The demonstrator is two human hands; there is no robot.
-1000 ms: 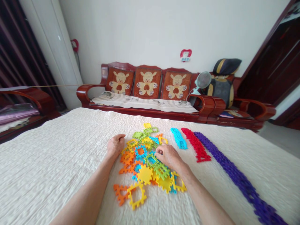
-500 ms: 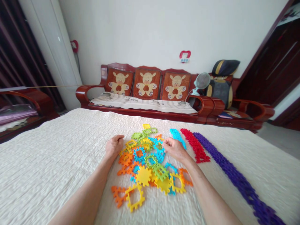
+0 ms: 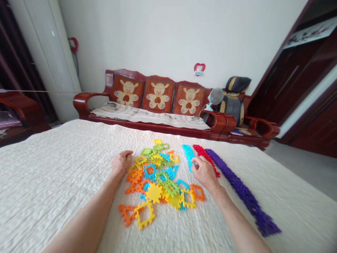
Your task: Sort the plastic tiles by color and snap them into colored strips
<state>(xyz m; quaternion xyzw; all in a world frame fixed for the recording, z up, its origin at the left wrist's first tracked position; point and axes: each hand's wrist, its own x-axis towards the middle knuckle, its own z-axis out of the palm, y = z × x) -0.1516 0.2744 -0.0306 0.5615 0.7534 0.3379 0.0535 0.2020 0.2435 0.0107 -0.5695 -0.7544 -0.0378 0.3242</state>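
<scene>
Purple row (image 3: 239, 188), red row (image 3: 204, 153), blue row (image 3: 187, 153) lined up; mixed toothed-tile pile (image 3: 154, 192), some blue, left on quilted cover (image 3: 65, 168). Right hand (image 3: 206, 172) at blue row, left hand (image 3: 121, 162) curled beside pile; cannot tell either grip.

Cloth (image 3: 58, 168) lies open leftward — red strip (image 3: 202, 151) and purple strip (image 3: 238, 182) block sliding right.
</scene>
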